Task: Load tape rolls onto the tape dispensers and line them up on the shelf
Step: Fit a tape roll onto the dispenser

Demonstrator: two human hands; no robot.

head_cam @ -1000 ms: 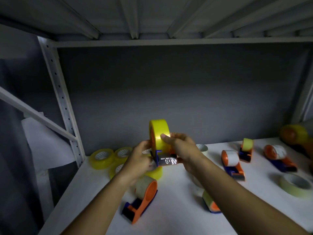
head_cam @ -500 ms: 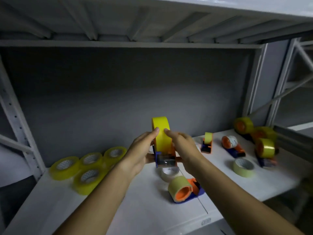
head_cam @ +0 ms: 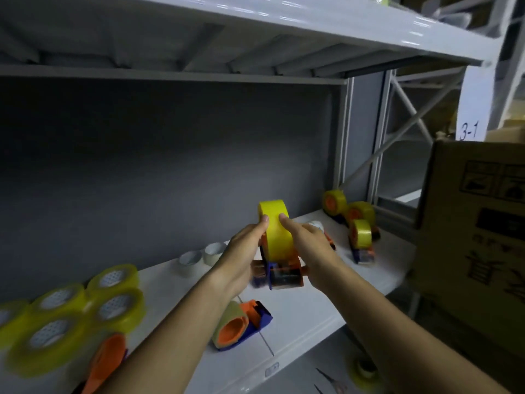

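On the white shelf [head_cam: 298, 317], our left hand [head_cam: 241, 255] and right hand [head_cam: 308, 245] grip a loaded dispenser [head_cam: 284, 275] above it, fingers curled round its yellow roll [head_cam: 277, 231]. Light, rigid, probably slick; best held by the frame. Loaded ones [head_cam: 359, 223] line up beyond.

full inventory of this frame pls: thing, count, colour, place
held dispenser: 1, orange and blue, with yellow roll, gripped above the shelf
row of loaded dispensers: 3, yellow rolls, far right of shelf
lying dispenser: 1, orange and blue with pale roll, near the front edge
orange dispenser: 1, bottom left, partly hidden
loose yellow rolls: at least 4, flat, left end
pale rolls: 2, by the back wall
shelf: 1, white
cardboard box: 1, brown, right
sign "3-1": 1, white, upper right
left hand: grips held dispenser
right hand: grips it opposite
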